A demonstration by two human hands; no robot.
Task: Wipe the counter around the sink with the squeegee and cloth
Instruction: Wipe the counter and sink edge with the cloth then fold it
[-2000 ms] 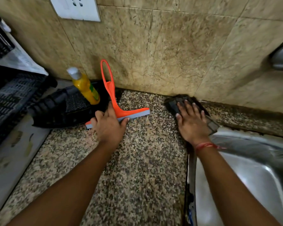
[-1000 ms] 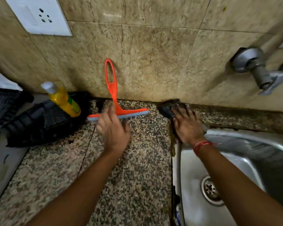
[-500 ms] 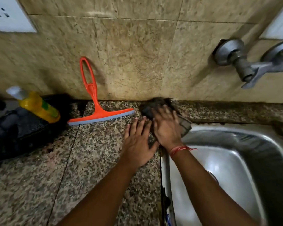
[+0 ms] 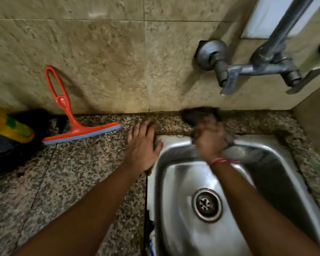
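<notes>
The orange squeegee leans against the tiled wall, its blade resting on the speckled granite counter. No hand touches it. My left hand lies flat on the counter at the steel sink's back left corner, fingers straight. My right hand presses a dark cloth onto the narrow counter strip behind the sink, below the tap. That hand is blurred with motion, and its fingers lie over the cloth.
A wall-mounted metal tap juts out above the sink's back edge. A yellow bottle lies on a black rack at the far left. The sink drain sits in the basin.
My left hand let go of the squeegee, which now stands against the wall, and moved right to the sink corner. My right hand slid the cloth rightward along the strip behind the sink.
</notes>
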